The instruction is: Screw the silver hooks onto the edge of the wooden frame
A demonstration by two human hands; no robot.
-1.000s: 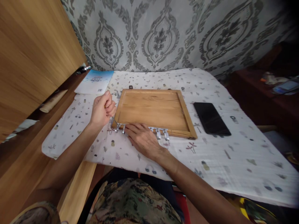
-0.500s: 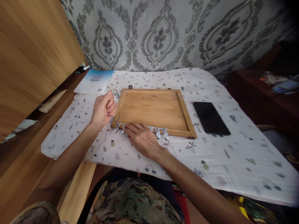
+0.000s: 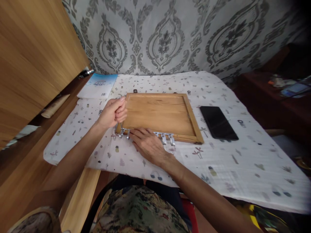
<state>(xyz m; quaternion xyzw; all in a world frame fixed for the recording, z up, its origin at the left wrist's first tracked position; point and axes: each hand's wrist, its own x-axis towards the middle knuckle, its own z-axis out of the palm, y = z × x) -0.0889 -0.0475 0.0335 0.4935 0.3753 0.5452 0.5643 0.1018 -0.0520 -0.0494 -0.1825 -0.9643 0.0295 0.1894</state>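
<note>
A framed wooden board (image 3: 157, 111) lies on the patterned cloth. Along its near edge runs a metal hook rail (image 3: 171, 139) with several silver hooks. My left hand (image 3: 114, 112) is closed in a fist above the board's near left corner. From under it a thin metal shaft, apparently a screwdriver (image 3: 121, 125), points down to the rail's left end; its handle is hidden in my fingers. My right hand (image 3: 148, 145) rests across the middle of the rail, fingers over the top and thumb on the near side, holding it against the board's edge and covering part of it.
A black phone (image 3: 218, 123) lies right of the board. A blue and white booklet (image 3: 98, 85) is at the back left, beside the wooden cabinet (image 3: 36, 58). Small dark fittings (image 3: 135, 91) sit behind the board. A patterned curtain (image 3: 162, 38) hangs at the back.
My left fist has shifted slightly right, and the shaft below it now stands more upright. My right hand keeps its place on the rail.
</note>
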